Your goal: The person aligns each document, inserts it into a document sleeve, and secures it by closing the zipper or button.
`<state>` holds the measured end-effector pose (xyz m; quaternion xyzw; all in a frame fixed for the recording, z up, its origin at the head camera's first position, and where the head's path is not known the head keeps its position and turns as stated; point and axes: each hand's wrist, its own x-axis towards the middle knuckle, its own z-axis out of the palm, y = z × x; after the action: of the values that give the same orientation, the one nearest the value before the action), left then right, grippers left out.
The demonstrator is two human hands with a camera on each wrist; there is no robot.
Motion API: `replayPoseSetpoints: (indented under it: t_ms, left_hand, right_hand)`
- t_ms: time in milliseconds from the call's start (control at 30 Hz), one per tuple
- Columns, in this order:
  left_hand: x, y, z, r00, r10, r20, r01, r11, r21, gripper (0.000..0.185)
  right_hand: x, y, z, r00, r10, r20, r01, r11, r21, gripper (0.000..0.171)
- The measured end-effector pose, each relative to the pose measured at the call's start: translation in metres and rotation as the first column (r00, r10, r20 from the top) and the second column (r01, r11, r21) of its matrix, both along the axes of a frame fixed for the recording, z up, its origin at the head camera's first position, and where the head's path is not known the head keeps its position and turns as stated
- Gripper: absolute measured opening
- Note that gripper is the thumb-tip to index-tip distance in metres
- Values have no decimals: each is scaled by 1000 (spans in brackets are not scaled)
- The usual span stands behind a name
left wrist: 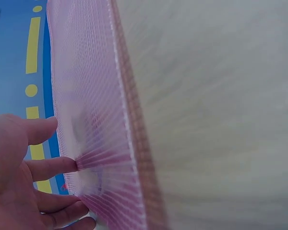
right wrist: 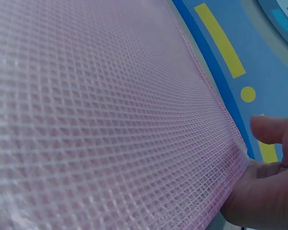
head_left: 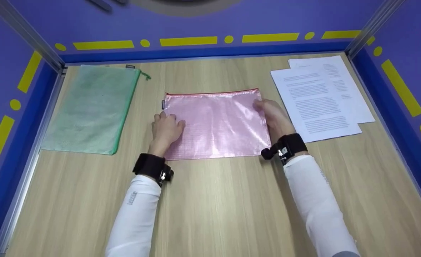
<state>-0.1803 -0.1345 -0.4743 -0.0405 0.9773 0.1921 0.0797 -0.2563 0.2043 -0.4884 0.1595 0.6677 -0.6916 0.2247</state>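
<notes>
Left hand [head_left: 165, 130] flat, fingers spread, on pink pouch [head_left: 215, 123] left edge; right hand [head_left: 274, 119] fingers clamp right edge. Bare tabletop [head_left: 214, 207] in front.

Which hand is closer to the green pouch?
Left. The left hand rests on the pink pouch's left end, beside the green pouch; the right hand is at the pink pouch's far end.

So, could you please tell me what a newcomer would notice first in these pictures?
First the pink pouch lying flat mid-table, with the left hand resting on its left end and the right hand at its right edge. Then the green pouch at far left and the printed sheets at far right.
</notes>
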Motion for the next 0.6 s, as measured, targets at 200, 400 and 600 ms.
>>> replayPoseSetpoints:
  t_ms: [200,400,600]
  left_hand:
    - [1,-2,-2,1000,12,-26,-12,1000,14,47]
    - [3,-4,-3,999,7,-36,-6,1000,22,44]
    - [4,-8,0,999,29,-32,-26,995,99,43]
  right_hand:
    - [2,-5,-3,999,7,-43,0,989,151,51]
    - [5,-8,-3,994,-36,-103,64,957,283,48]
    - [8,-5,-5,992,-15,-123,51,954,295,50]
